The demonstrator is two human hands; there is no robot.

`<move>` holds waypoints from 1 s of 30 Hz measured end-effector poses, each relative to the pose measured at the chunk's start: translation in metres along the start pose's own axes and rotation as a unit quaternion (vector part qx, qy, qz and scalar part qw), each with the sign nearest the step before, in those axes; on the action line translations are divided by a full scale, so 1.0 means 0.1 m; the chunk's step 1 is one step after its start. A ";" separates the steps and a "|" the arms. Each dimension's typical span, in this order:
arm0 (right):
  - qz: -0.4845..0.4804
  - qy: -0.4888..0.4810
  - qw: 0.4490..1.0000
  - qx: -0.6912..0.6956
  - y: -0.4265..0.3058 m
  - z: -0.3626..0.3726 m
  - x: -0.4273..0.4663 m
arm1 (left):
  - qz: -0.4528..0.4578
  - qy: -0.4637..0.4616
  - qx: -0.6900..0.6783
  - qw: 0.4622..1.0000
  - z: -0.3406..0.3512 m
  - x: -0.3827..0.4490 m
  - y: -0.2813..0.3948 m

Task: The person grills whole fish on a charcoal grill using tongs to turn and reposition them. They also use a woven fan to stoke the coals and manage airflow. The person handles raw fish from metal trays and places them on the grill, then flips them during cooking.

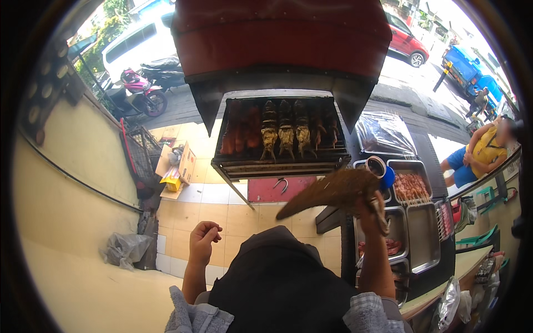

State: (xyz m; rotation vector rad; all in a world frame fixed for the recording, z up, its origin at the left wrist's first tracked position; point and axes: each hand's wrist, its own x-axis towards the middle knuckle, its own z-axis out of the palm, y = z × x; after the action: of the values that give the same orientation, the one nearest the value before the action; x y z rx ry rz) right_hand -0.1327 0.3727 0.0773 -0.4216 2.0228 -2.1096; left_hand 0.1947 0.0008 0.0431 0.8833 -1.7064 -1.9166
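Note:
My right hand (369,212) grips a brown woven hand fan (333,191), which slants out to the left below the front edge of the charcoal grill (279,166). On the grill lie three whole fish (285,129) side by side, their lower parts golden and their upper parts dark. Reddish pieces of meat (243,131) are on the grate to their left, and darker skewered pieces (327,129) to their right. My left hand (205,236) is raised over the tiled floor, its fingers curled loosely, holding nothing that I can see.
A red hood (283,45) covers the grill's back. At right, a dark table holds a metal tray of raw skewers (410,185), an empty-looking tray (422,237) and a plastic-covered tray (385,133). An open cardboard box (187,162) stands left. A seated person (483,152) is far right.

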 end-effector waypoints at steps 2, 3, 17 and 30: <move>-0.061 0.308 0.948 0.050 -0.23 -0.47 0.37 | -0.001 0.002 0.001 1.000 -0.01 -0.01 -0.01; -0.073 0.444 0.892 0.045 -0.35 -0.67 0.51 | -0.005 0.006 0.000 1.000 -0.01 -0.01 -0.03; -0.052 0.286 0.940 0.177 -0.18 -0.52 0.32 | 0.002 -0.008 -0.014 1.000 0.08 0.09 -0.08; -0.110 -0.098 0.989 0.030 -0.23 -0.10 -0.09 | -0.002 -0.039 0.005 0.999 0.21 0.21 -0.08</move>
State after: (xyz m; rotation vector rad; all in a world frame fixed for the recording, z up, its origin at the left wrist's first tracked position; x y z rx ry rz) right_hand -0.1260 0.3863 0.0990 -0.8430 1.8718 -2.1462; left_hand 0.1661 0.0030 0.0321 0.8274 -1.7614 -1.9708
